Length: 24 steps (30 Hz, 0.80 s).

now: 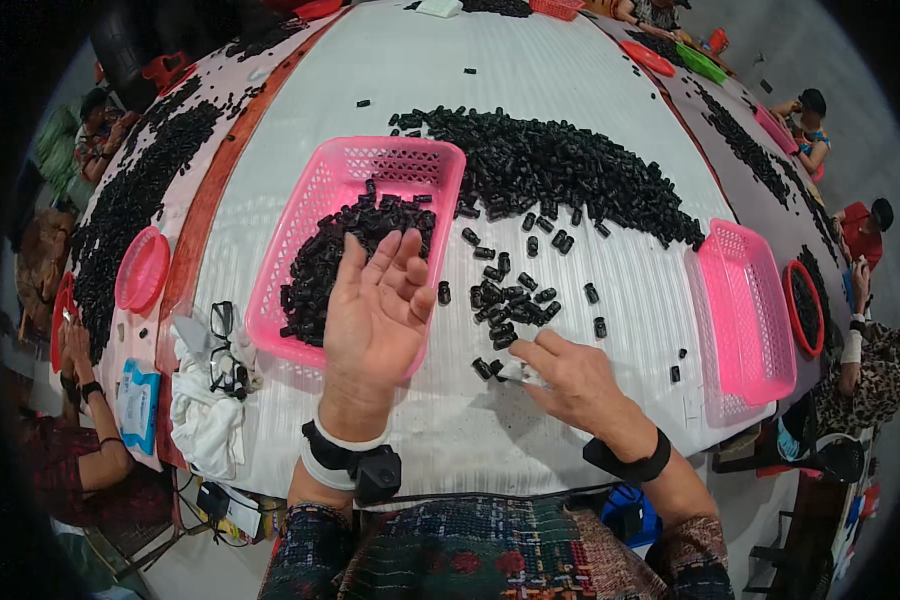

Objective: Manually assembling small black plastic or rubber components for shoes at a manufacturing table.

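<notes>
Glossy black plastic cylinders (560,168) look light, hard, best pinched mid-barrel; left hand (376,310) spread, right hand (580,382) pinching perhaps white cloth (520,374).

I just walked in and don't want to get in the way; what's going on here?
A person has both hands over a table. The left hand is open, palm showing, over a pink basket holding many small black pieces. The right hand has its fingers on a pale item, too unclear to name, beside loose black pieces. A larger black heap lies beyond.
</notes>
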Tool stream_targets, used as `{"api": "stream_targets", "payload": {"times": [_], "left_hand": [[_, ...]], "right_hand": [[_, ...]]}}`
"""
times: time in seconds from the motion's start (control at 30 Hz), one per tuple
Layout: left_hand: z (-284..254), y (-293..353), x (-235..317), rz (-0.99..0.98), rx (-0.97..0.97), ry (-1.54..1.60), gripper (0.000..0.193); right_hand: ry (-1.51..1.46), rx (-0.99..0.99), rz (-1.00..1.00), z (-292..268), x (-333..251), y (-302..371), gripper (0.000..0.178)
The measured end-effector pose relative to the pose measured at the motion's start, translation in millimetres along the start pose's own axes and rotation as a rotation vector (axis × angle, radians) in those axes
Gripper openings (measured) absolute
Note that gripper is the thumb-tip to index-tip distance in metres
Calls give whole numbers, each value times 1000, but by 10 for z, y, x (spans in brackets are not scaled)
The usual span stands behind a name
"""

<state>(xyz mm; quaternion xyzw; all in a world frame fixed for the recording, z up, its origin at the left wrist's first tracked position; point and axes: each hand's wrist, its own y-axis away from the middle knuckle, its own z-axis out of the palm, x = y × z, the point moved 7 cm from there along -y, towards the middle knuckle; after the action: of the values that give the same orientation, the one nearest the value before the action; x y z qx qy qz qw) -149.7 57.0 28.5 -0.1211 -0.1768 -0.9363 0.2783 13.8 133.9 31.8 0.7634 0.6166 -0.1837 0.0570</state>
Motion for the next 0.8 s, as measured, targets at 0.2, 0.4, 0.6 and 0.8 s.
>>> {"api": "stream_targets", "payload": {"times": [0.2,0.4,0.6,0.8], "left_hand": [[-8,52,-195,-99,-70,-58,22],[-43,112,-427,-191,-23,-115,14],[-26,149,-616,-261,-113,-148,13],[2,181,-775,-301,-139,-493,21]], "right_hand": [[30,-91,-28,248,-37,-85,38],[40,-168,-23,371,-52,-79,32],[60,-102,47,178,9,-21,39],[-75,274,30,-554,-68,-22,53]]}}
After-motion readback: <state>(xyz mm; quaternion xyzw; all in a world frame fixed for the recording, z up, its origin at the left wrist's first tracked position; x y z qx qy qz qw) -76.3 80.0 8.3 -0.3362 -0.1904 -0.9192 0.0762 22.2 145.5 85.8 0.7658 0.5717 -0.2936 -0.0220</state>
